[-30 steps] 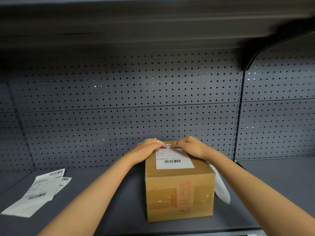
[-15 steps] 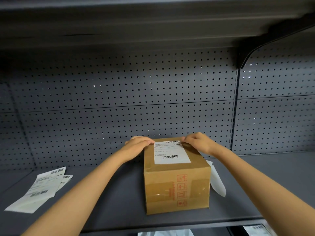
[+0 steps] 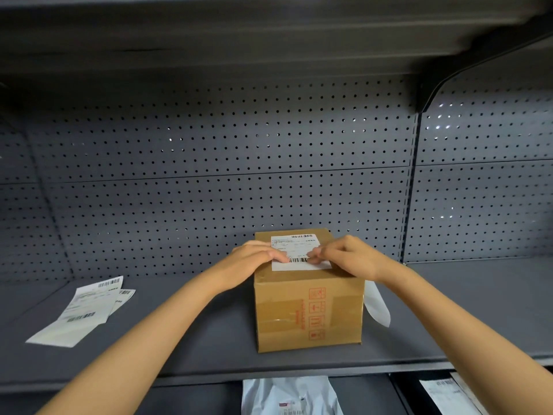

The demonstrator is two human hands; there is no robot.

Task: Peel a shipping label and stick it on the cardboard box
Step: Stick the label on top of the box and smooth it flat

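Label on, both hands pressing it flat

The label (image 3: 299,253) sits on top of the box (image 3: 308,310), mid-shelf (image 3: 209,339). Left hand (image 3: 254,259) and right hand (image 3: 347,257) lie open on it, fingertips nearly meeting over the barcode, gripping nothing.

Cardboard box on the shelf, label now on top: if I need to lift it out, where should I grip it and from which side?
Probably by the two side faces of the cardboard box, one hand each, coming from the front. The left hand and right hand already rest on the shipping label on top. The pegboard blocks the back; the backing paper leans against the right face.
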